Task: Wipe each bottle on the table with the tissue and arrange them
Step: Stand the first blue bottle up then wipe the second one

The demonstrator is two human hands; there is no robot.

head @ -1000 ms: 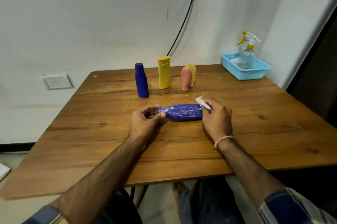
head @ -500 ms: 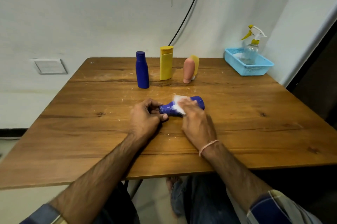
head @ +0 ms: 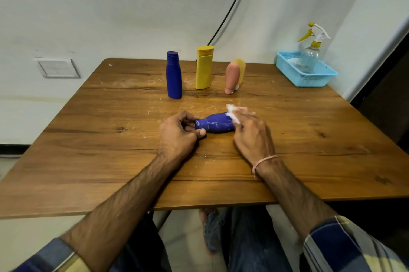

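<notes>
Light-blue mesh basket (head: 309,79) sits far right, near the wall. Clear spray bottle (head: 308,60), yellow-white trigger, stands upright inside it. Black cable (head: 231,8) runs down white wall. White wall plate (head: 58,68) at left.

I wear checked blue-and-cream sleeves (head: 354,247) at both lower corners, a pink thread bracelet (head: 263,159) on my right wrist, blue jeans (head: 243,238).

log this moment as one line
step: wipe | left hand: grips lying blue bottle at cap end | right hand: holds tissue against its base end
</notes>
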